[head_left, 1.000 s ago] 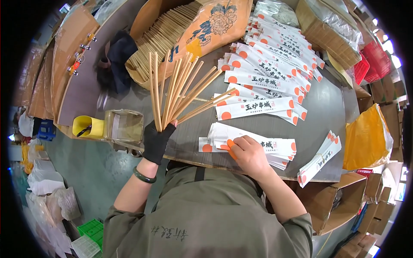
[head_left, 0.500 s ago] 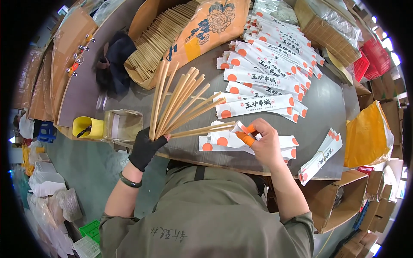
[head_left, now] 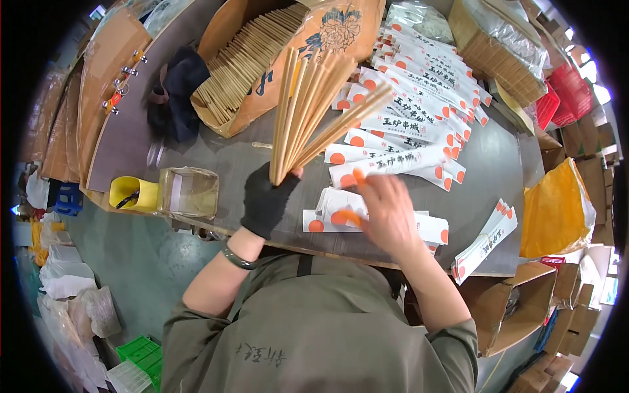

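A fanned bundle of wooden chopsticks (head_left: 304, 111) stands up out of my left hand (head_left: 267, 200), which wears a black fingerless glove and is closed around their lower ends. My right hand (head_left: 390, 213) has orange covers on its thumb and index finger, which are spread apart and a little blurred. Its index fingertip is at the near edge of a white paper chopstick sleeve (head_left: 409, 160) with orange dots, the nearest of a long overlapping row. Below the thumb lies a small stack of white sleeves (head_left: 429, 229), partly hidden by the hand.
Beyond my left hand, an open orange bag (head_left: 268, 88) holds many chopsticks, beside dark cloth (head_left: 180, 95). A yellow cup (head_left: 131, 193) and a clear box (head_left: 190, 193) stand at the left edge. A banded sleeve bundle (head_left: 486, 242) lies right, near an orange-yellow bag (head_left: 560, 209).
My left hand has moved right and slightly nearer with the chopsticks, now more upright. My right hand has let go of the sleeve at the stick tips; another sleeve lies on the row's near end.
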